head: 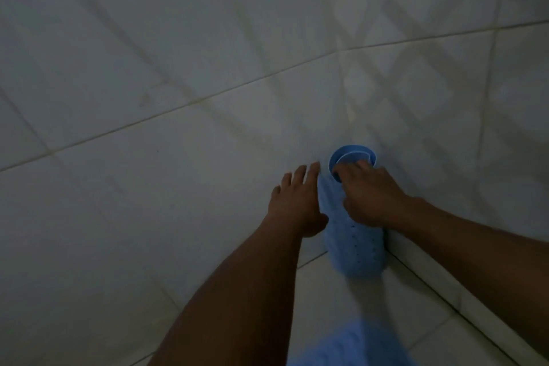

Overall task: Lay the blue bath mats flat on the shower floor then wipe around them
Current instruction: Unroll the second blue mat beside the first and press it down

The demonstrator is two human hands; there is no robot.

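Observation:
A blue bath mat (353,246), rolled into a tube with small holes, stands on end in the corner where two tiled walls meet. My right hand (368,196) grips the top of the roll, fingers hooked into its open end. My left hand (294,202) rests flat against the roll's left side, fingers spread, holding nothing. Part of a second blue mat (350,345) shows blurred at the bottom edge, on the floor.
Pale tiled walls (178,68) fill most of the view, dimly lit, with a lattice shadow on the right. The white tiled shower floor (386,306) shows at the lower right, bounded by the right wall's base.

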